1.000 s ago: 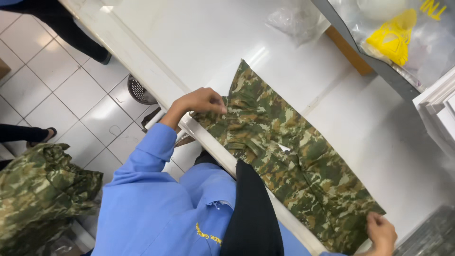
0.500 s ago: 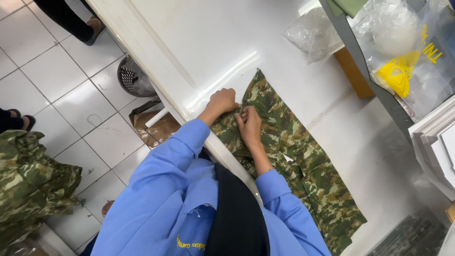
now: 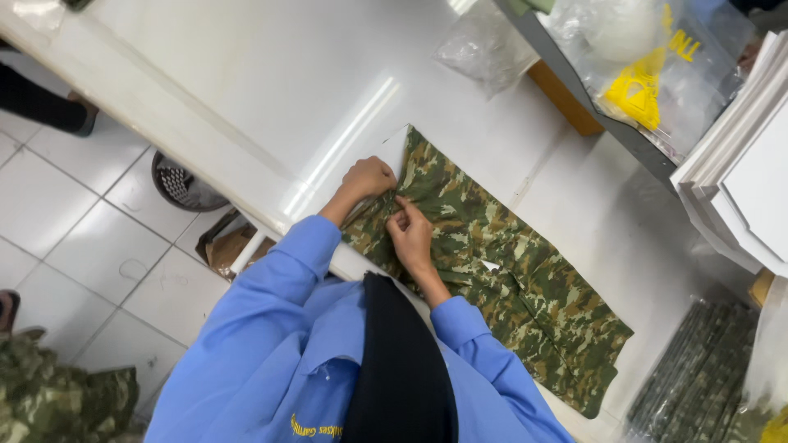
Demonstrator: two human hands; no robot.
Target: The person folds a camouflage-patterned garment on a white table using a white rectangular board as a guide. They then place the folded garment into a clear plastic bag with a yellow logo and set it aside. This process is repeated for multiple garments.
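Clear crumpled plastic bag (image 3: 486, 51) on my white table (image 3: 271, 90) at twelve o'clock. Clear bag with yellow print (image 3: 648, 82) on the grey shelf (image 3: 591, 107) at one o'clock. Small white label (image 3: 490, 266) on the camouflage garment (image 3: 525, 287), centre. Clear-wrapped camouflage packs (image 3: 698, 377) stacked at four o'clock.

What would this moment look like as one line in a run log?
left hand: grips camouflage garment near its top edge | right hand: pinches same garment beside it | garment: flat on white table | view: head
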